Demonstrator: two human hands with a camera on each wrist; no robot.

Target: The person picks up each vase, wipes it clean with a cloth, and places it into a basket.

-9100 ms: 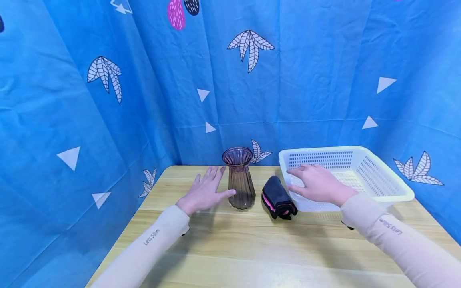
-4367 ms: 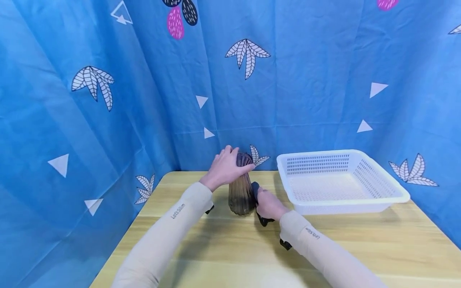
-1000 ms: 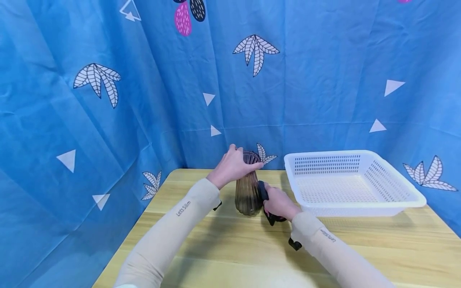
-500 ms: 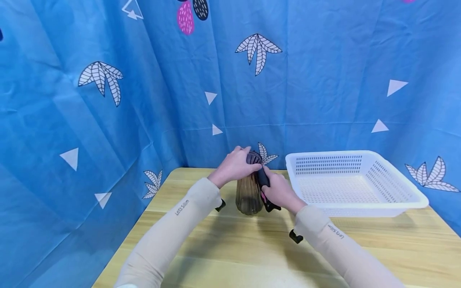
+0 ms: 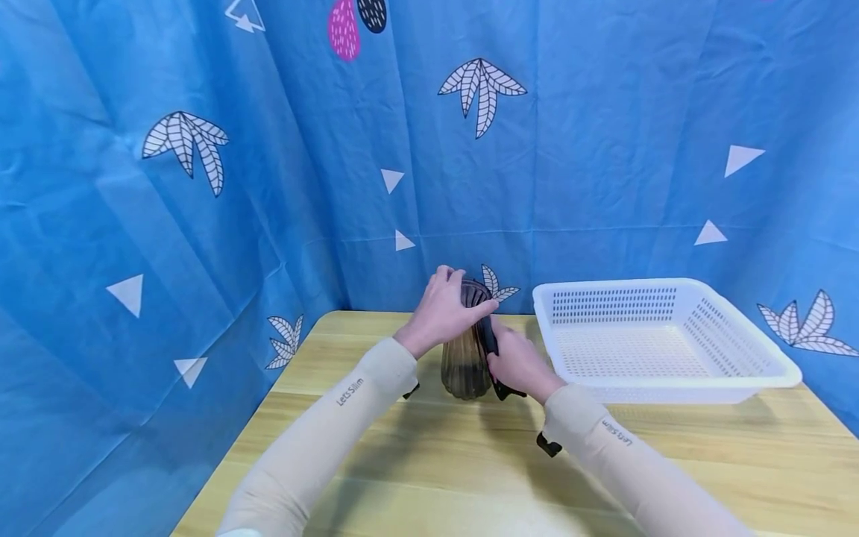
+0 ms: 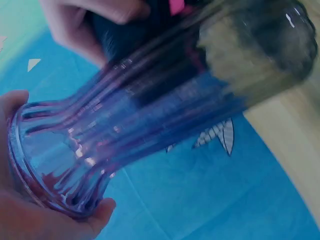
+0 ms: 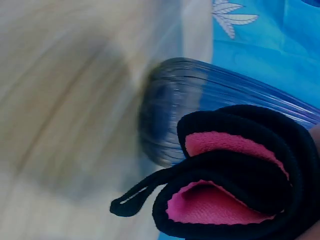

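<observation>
A ribbed, see-through purple-brown glass vase [image 5: 463, 369] with a flared mouth stands near the table's back edge, slightly tilted. My left hand [image 5: 439, 309] grips it at the rim, thumb on the near side and fingers around the far side; the left wrist view shows the thumb [image 6: 102, 217] at the flared mouth. In my right hand [image 5: 520, 362] is a folded cleaning cloth [image 7: 225, 207], black outside and pink inside, with a small hanging loop. The cloth lies along the vase's right side, below the rim. My right fingers are partly hidden behind it.
A white perforated plastic basket [image 5: 671, 382] stands on the right part of the light wooden table [image 5: 463, 470], just right of my right hand. Blue printed curtain [image 5: 590, 149] hangs close behind the table and along its left and right sides.
Earlier both hands were open and the cloth lay on the table. My left hand then took the vase's rim and my right the cloth, which has since risen along the vase's side.
</observation>
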